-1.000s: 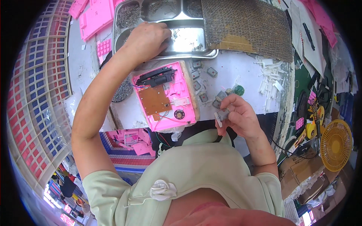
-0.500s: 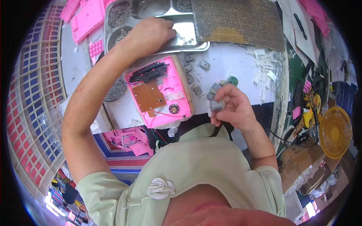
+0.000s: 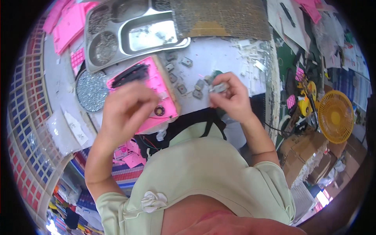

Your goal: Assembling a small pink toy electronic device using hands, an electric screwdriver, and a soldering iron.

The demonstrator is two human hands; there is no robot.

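My left hand (image 3: 129,109) is over the near left part of a pink plastic casing (image 3: 150,122), thumb and fingertips drawn together. Slightly blurred, it may pinch something too small to make out. Inside the casing are a black mechanism (image 3: 130,75) and a round black part (image 3: 159,111); the hand hides its brown circuit board. Above the table, right of the casing, my right hand (image 3: 235,100) is closed on a small grey metal motor (image 3: 219,88). Several like motors (image 3: 181,89) lie between the casing and that hand, beside a green round part (image 3: 216,73).
A steel compartment tray (image 3: 119,53) with small metal pieces stands at the back, against a brown board (image 3: 223,19). A round dish of silvery bits (image 3: 92,91) sits left of the casing. White plastic pieces (image 3: 252,58) lie at right; a yellow fan (image 3: 335,116) stands beyond.
My left hand has come from the steel tray toward me, down over the pink casing. My right hand still holds the motor. The whole view has shifted, with the table sitting farther left.
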